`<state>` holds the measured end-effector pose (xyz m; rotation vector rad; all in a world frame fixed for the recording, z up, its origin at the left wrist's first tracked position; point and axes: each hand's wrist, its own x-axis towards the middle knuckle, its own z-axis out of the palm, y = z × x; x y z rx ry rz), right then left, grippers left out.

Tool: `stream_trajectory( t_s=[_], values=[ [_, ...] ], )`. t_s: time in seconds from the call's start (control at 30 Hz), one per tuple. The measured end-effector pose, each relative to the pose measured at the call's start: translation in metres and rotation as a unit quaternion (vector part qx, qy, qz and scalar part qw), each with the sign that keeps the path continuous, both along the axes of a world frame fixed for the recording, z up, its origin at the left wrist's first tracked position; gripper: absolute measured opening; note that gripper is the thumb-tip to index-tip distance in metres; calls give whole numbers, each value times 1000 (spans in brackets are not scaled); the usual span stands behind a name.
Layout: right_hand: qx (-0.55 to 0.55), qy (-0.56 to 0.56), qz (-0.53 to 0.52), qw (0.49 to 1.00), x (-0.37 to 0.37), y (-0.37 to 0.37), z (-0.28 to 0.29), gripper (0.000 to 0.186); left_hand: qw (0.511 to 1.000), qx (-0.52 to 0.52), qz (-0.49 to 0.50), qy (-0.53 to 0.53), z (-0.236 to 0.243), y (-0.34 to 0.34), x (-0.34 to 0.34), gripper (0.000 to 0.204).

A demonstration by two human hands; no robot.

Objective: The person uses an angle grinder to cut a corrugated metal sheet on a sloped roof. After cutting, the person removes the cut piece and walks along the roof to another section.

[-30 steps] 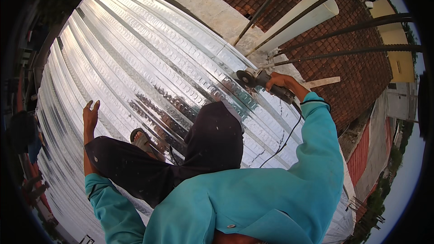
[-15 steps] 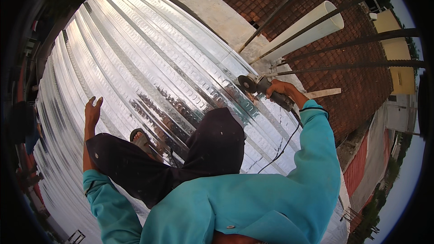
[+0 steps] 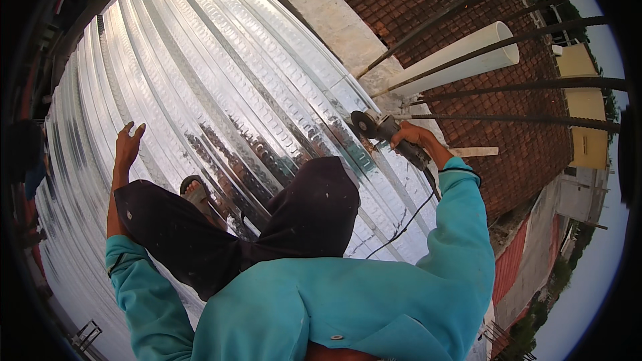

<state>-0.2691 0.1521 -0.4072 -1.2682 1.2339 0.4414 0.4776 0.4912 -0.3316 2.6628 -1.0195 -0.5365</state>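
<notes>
Landmark: shiny ribbed galvanised steel decking sheet [image 3: 221, 93], spreading across most of the head view.
Right hand [image 3: 413, 139]: wrapping closed round the body of a small grey corded angle grinder [image 3: 382, 127], reaching out to the sheet's right edge.
Grinder disc [image 3: 364, 124]: sitting just at the sheet's right edge, beside the pale concrete beam [image 3: 321, 13]; contact with the metal not clear enough to tell.
Black power cord [image 3: 401, 227]: trailing back from the grinder across the sheet toward the body.
Left hand [image 3: 127, 147]: holding nothing, fingers spread wide, pressing flat on the sheet's left part.
Legs: crouching on the sheet in dark trousers, sandalled foot [image 3: 195, 194] resting on the ribs.
Beyond the right edge: white plastic pipe [image 3: 461, 60] and dark steel bars [image 3: 521, 83] rising over a tiled roof.
Step in hand, judging: lining the disc up for a cut at the edge.
Next move calling for: keeping the firm grip, steadying with the left palm, easing the disc into the metal clear of cord and foot.
</notes>
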Motion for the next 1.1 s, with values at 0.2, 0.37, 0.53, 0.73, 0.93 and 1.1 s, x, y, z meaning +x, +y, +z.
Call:
stream_trajectory(
  t_s=[0.2,0.37,0.53,0.73,0.93,1.1],
  values=[
    [2,10,-1,1000,-4,-2,-7,50,1000,3,-5,3,-1,0,1,76],
    [21,8,2,1000,-2,-1,1,48,1000,3,-3,4,-2,-1,2,76],
    [-24,11,-9,1000,5,2,8,39,1000,3,-7,6,-3,-2,1,77],
    [9,11,-7,1000,7,-2,8,39,1000,-5,0,23,-6,-7,3,78],
    [-28,19,-2,999,14,7,17,41,1000,-5,-8,6,-8,-3,2,77],
    [-33,19,27,999,9,-3,6,43,1000,-6,-16,16,-10,-14,3,77]
  ],
)
